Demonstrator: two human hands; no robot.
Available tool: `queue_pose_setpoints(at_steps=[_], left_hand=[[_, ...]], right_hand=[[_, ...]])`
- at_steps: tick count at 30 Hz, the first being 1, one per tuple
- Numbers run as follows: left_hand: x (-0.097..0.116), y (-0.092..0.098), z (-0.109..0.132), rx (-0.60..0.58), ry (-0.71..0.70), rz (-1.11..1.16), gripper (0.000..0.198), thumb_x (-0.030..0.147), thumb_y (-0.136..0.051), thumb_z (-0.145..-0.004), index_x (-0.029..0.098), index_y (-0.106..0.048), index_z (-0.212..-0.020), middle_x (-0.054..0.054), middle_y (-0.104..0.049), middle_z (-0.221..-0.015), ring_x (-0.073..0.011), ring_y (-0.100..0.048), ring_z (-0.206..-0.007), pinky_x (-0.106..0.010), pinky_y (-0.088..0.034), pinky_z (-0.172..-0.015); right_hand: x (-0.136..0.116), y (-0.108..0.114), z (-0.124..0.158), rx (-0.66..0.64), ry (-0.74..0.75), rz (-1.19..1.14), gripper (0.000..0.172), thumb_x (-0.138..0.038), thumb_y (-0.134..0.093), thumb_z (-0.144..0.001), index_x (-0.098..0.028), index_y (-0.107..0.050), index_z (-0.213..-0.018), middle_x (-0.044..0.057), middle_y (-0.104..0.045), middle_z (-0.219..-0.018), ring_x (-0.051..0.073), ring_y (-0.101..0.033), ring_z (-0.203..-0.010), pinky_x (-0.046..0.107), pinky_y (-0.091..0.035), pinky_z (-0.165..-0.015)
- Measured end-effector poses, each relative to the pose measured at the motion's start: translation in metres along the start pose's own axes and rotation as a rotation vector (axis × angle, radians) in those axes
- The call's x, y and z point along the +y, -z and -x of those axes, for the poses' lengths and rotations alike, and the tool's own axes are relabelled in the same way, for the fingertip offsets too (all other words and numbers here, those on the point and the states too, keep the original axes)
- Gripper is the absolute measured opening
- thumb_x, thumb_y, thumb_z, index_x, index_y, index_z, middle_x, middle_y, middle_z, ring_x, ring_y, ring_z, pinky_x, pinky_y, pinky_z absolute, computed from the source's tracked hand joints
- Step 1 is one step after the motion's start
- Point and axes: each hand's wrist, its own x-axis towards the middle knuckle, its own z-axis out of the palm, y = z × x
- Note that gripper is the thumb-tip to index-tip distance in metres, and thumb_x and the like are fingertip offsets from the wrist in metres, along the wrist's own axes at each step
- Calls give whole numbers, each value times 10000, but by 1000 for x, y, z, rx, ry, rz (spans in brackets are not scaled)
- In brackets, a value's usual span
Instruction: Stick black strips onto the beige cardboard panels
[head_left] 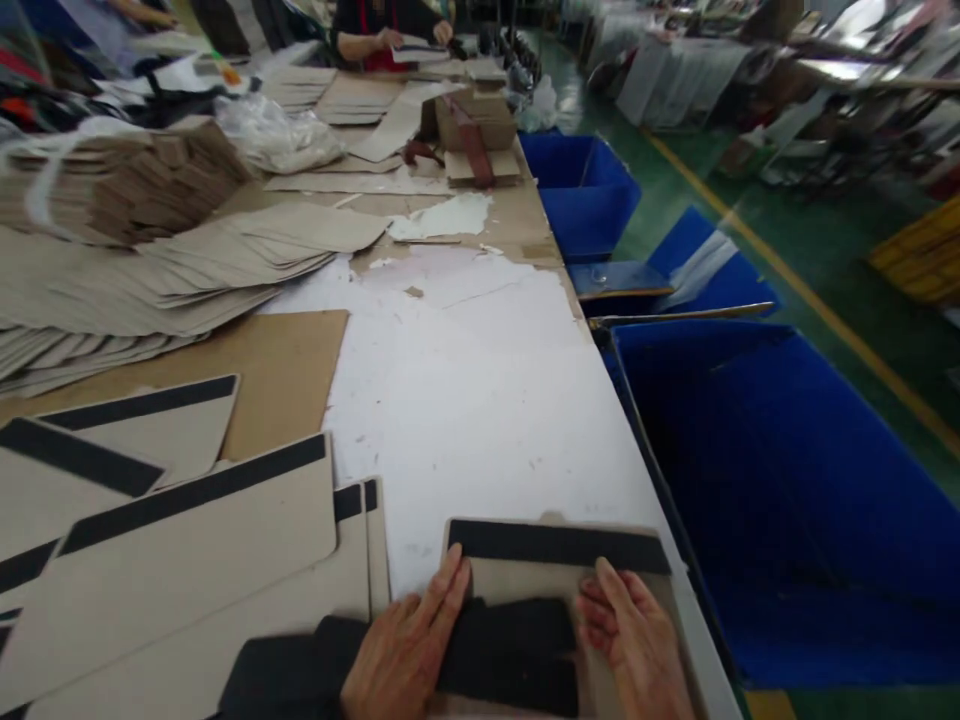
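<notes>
Striped card panels point(187, 540) are lying at the left of the table point(480, 400). The left hand point(409, 650) is pressing flat, fingers together, on a black piece point(514, 650), seemingly fabric, atop a card panel point(555, 550); the right hand point(637, 640) is flattening its other edge, beside a blue bin point(787, 500).

Bare hands, left hand point(405, 655) black-sleeved (right hand point(637, 640) sleeveless).
</notes>
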Motion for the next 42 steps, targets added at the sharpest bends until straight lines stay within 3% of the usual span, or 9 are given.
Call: queue_pose_setpoints(at_steps=[3, 6, 12, 24, 31, 36, 42], left_hand=[[-2, -3, -1, 23, -10, 19, 863, -144, -272, -624, 237, -284, -1398, -23, -196, -1483, -132, -597, -966, -264, -483, -861], [-2, -2, 0, 24, -11, 41, 865, -134, -284, -629, 249, -267, -1404, -23, -210, -1482, -132, -587, -998, -263, -467, -890], [-2, 0, -1, -29, -18, 23, 872, -149, -264, -617, 211, -245, -1411, -35, -173, -1491, -122, -562, -1041, -247, -452, -898], [-2, 1, -2, -86, 4, 34, 932, -152, -248, -580, 242, -193, -1423, -22, -139, -1499, -118, -562, -1027, -249, -455, -875], [-2, -1, -2, -82, -6, 41, 913, -148, -253, -586, 222, -215, -1419, -34, -138, -1498, -126, -568, -1018, -267, -460, -881], [-2, -2, -1, -54, -3, 25, 891, -152, -242, -611, 231, -229, -1415, -15, -148, -1496, -124, -535, -1091, -254, -445, -914], [-2, -3, -1, -68, -10, 32, 893, -146, -253, -608, 218, -201, -1422, -26, -120, -1503, -128, -515, -1121, -266, -436, -934]], right_hand=[[-7, 17, -6, 72, 53, -81, 482, -505, -777, -536, -201, -485, -770, -77, -543, -537, 88, -497, -413, 200, -389, -387], [-15, 36, -14, 136, 102, -99, 499, -500, -784, -525, -196, -497, -798, -97, -500, -518, 64, -434, -374, 191, -345, -359], [-32, 59, -26, 124, 135, 141, 485, -556, -753, -526, -171, -542, -733, -86, -472, -492, 63, -400, -358, 207, -314, -346], [-38, 61, -38, 111, 234, 204, 440, -548, -728, -558, -191, -532, -724, -96, -452, -465, 66, -372, -339, 215, -299, -344], [-33, 78, -29, 251, 336, 871, 334, -559, -528, -727, -229, -580, -727, -50, -548, -527, 125, -469, -429, 270, -377, -466], [-34, 75, -28, 282, 368, 962, 326, -562, -493, -746, -251, -589, -757, -30, -618, -655, 160, -544, -561, 289, -401, -581], [-32, 73, -27, 305, 408, 1003, 365, -602, -425, -763, -268, -568, -809, -18, -618, -657, 182, -572, -616, 284, -401, -586]])
